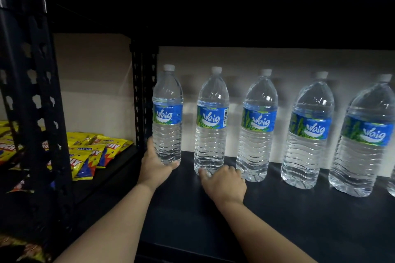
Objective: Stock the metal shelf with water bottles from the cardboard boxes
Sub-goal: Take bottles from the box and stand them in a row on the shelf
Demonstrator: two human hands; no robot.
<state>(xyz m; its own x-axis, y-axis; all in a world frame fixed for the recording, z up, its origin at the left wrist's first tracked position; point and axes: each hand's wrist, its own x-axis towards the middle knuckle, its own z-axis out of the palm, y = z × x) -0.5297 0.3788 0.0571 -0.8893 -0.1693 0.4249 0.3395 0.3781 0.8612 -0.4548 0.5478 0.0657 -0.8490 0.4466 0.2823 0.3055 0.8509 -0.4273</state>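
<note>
Bottle [167, 113] partly hides left hand [155, 166]; edge bottle [392, 186] cropped.

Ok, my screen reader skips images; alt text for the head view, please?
A person's left hand grips the base of the leftmost water bottle while the right hand holds the foot of the second bottle, in a row standing upright on a dark metal shelf. Yellow snack packets lie on the shelf to the left.

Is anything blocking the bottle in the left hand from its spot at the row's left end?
Nothing visible does. The left hand grips the leftmost bottle at its base, between the post and the second bottle, whose base the right hand holds; the shelf beneath looks bare.
</note>
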